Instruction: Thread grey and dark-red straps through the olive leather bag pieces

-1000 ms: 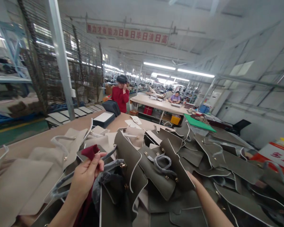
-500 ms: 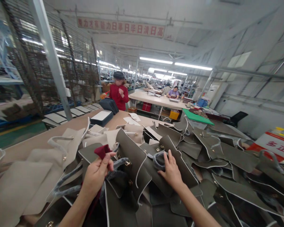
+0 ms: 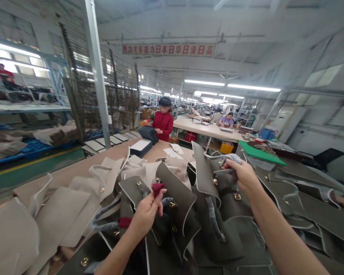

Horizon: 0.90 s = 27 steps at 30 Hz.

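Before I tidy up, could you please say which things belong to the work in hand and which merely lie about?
In hand:
red cloth, in the left hand
wrapped bag handle, in the right hand

Apparently just lying about:
white papers
green sheet
yellow crate

Overhead tubes (image 3: pixel 253 88) glare white, light o/w dimmish & grey, bkgd soft, edges stretched, wide-angle style.

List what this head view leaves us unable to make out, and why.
Whether the red cloth and red patch join: head view, hidden by the left hand.
Gripped stretch of the grey handle: head view, covered by the right hand.
Beige piece, left end: head view, cut off by the edge.
Distant papers, any print: head view, too small.
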{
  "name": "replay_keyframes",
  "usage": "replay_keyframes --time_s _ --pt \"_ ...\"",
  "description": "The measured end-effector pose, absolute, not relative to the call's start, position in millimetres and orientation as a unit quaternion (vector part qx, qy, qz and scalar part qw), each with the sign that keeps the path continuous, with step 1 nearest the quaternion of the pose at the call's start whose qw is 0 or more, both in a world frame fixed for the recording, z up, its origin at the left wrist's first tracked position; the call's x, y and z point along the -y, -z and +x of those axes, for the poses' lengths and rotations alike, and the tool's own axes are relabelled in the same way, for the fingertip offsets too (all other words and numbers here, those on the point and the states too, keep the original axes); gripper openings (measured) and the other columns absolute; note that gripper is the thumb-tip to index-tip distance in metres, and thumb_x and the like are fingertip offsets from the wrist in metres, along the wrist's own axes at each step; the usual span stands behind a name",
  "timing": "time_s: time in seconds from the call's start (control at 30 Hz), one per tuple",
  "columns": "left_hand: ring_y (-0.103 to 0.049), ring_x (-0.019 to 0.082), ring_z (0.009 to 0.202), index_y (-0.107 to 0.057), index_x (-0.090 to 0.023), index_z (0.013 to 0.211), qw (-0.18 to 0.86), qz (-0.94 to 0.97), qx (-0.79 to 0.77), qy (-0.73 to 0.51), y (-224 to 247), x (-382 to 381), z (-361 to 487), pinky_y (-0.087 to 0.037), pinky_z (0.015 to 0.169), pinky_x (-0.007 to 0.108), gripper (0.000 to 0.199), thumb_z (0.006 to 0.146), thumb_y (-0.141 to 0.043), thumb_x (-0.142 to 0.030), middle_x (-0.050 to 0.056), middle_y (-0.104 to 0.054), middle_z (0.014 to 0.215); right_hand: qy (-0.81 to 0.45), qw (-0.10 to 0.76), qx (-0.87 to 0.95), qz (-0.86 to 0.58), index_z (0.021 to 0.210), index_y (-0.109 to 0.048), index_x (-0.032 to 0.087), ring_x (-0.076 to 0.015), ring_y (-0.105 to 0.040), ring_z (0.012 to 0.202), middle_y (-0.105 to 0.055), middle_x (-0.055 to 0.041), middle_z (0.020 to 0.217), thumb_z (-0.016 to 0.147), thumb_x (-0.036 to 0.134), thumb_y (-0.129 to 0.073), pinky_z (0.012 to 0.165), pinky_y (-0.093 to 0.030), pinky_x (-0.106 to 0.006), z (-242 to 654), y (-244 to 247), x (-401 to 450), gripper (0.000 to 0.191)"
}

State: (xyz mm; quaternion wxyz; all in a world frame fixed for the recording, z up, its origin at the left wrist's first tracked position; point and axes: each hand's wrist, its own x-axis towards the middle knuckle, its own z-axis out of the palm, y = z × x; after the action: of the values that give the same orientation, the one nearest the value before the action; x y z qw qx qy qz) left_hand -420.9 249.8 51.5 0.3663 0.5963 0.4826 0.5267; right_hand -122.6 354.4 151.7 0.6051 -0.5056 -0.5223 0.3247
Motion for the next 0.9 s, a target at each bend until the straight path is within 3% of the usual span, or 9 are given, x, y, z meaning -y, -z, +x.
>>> replay_keyframes --time_s 0.07,0.13,0.3,0.43,0.5,0.57,0.67,0.77,0.9 --pt "-0.044 0.012 0.047 -0.057 -0.016 0.095 0.358 0.612 -0.477 -0.519 -51.5 -251.7 -417.2 -0.034 0.051 0.024 0.037 0.086 -0.037 -0.045 -0.004 -0.048 0.048 -0.262 0.628 0.58 -0.446 0.079 -0.05 0.017 -0.0132 -0.057 0.054 -0.058 0.002 0.062 0.063 0.038 -0.065 0.053 -0.047 -0.025 -152.0 -176.6 -354.5 0.031" --pt "-0.045 0.012 0.048 -0.057 -0.016 0.082 0.349 0.621 -0.477 -0.516 -51.3 -253.9 -413.7 -0.035 0.055 0.025 0.034 0.086 -0.037 -0.044 -0.004 -0.048 0.046 -0.186 0.587 0.672 -0.412 0.082 -0.049 0.018 -0.0139 -0.057 0.056 -0.059 0.0013 0.065 0.068 0.037 -0.062 0.056 -0.046 -0.026 -189.6 -187.7 -349.8 0.028" --pt "-0.041 0.012 0.043 -0.051 -0.018 0.09 0.397 0.574 -0.466 -0.544 -41.3 -260.4 -407.5 -0.03 0.046 0.024 0.037 0.083 -0.038 -0.051 -0.006 -0.045 0.046 -0.083 0.285 0.868 -0.399 0.088 -0.051 0.018 -0.0172 -0.056 0.066 -0.062 -0.0035 0.075 0.078 0.032 -0.053 0.06 -0.04 -0.027 -277.3 -158.7 -314.9 0.018" --pt "-0.033 0.009 0.038 -0.043 -0.019 0.052 0.434 0.556 -0.463 -0.536 -25.5 -262.7 -408.8 -0.023 0.04 0.024 0.05 0.074 -0.04 -0.063 -0.003 -0.038 0.04 -0.113 0.148 0.933 -0.307 0.086 -0.053 0.017 -0.0178 -0.055 0.073 -0.061 -0.0052 0.083 0.081 0.042 -0.047 0.063 -0.038 -0.025 -298.5 -132.5 -290.0 0.026" --pt "-0.031 0.008 0.035 -0.042 -0.019 0.048 0.466 0.56 -0.451 -0.515 -19.4 -262.3 -410.1 -0.021 0.039 0.024 0.051 0.073 -0.04 -0.064 -0.003 -0.038 0.037 -0.172 0.122 0.94 -0.269 0.085 -0.055 0.017 -0.0157 -0.053 0.072 -0.061 -0.0036 0.082 0.087 0.04 -0.036 0.064 -0.038 -0.024 -295.3 -129.8 -288.9 0.03" --pt "-0.031 0.008 0.034 -0.045 -0.018 0.052 0.493 0.556 -0.442 -0.503 -15.6 -261.8 -410.5 -0.02 0.039 0.024 0.049 0.072 -0.043 -0.064 -0.002 -0.04 0.037 -0.227 0.101 0.936 -0.249 0.079 -0.057 0.017 -0.0133 -0.052 0.069 -0.06 -0.0014 0.076 0.088 0.027 -0.029 0.063 -0.038 -0.022 -290.2 -129.8 -293.2 0.032" --pt "-0.03 0.008 0.034 -0.047 -0.017 0.052 0.49 0.541 -0.444 -0.52 -13.7 -261.7 -409.3 -0.019 0.039 0.024 0.049 0.069 -0.047 -0.063 -0.002 -0.04 0.037 -0.242 0.098 0.932 -0.251 0.073 -0.059 0.017 -0.0123 -0.052 0.068 -0.059 0.0004 0.073 0.073 0.01 -0.034 0.064 -0.038 -0.02 -286.0 -125.7 -299.7 0.026" --pt "-0.035 0.009 0.038 -0.048 -0.016 0.046 0.478 0.547 -0.434 -0.533 -17.9 -259.9 -409.1 -0.025 0.042 0.024 0.049 0.071 -0.049 -0.059 -0.002 -0.038 0.036 -0.233 0.127 0.934 -0.239 0.076 -0.062 0.017 -0.0123 -0.054 0.077 -0.06 -0.0003 0.083 0.065 0.003 -0.035 0.069 -0.039 -0.019 -285.8 -114.7 -299.0 0.033" --pt "-0.044 0.012 0.051 -0.058 -0.012 0.054 0.454 0.596 -0.43 -0.503 -33.3 -251.4 -416.3 -0.035 0.051 0.024 0.04 0.074 -0.052 -0.046 0.0 -0.05 0.048 -0.105 0.123 0.945 -0.285 0.077 -0.062 0.017 -0.0141 -0.054 0.08 -0.059 -0.0038 0.09 0.074 0.005 -0.037 0.067 -0.039 -0.021 -286.5 -102.1 -292.0 0.027"
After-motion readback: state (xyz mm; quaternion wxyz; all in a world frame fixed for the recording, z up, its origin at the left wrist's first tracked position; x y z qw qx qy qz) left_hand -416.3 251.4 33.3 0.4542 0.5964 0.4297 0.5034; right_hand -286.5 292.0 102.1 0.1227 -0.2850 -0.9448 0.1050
